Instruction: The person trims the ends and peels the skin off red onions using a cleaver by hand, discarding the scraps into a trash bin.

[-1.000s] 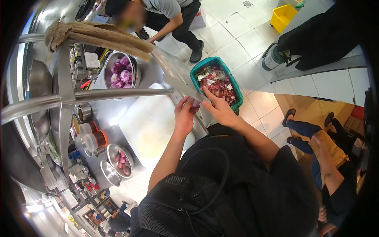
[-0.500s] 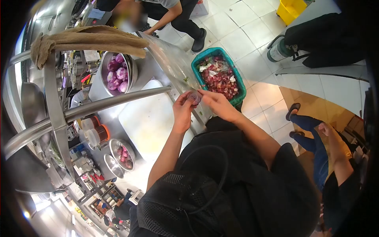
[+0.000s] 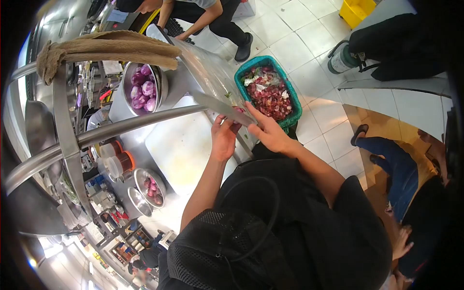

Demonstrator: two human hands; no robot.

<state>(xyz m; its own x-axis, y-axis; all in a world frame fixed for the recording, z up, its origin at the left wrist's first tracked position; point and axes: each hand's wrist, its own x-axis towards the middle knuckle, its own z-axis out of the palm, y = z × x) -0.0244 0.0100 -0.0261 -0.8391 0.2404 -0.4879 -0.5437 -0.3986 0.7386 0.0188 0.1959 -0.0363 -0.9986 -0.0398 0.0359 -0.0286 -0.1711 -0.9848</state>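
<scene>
My left hand (image 3: 224,137) is closed around a red onion (image 3: 237,121), which shows partly between its fingers and behind the blade. A wide knife (image 3: 218,105) is gripped in my right hand (image 3: 271,134); its blade lies across the onion and points to the upper left. The knife's handle is hidden in my palm. Both hands are over the counter's near edge, beside a white cutting board (image 3: 176,150). Just beyond them on the floor side stands a green bin (image 3: 263,60) full of onion skins (image 3: 273,99).
Peeled purple onions (image 3: 143,89) fill a metal bowl (image 3: 127,79). A smaller bowl (image 3: 137,180) holds unpeeled onions. A metal rail (image 3: 140,122) with a brown towel (image 3: 108,50) crosses above the counter. Other people are at the top and right.
The knife blade has turned into view, flat across the onion. My right hand has shifted slightly down and right. A person at the right has changed posture.
</scene>
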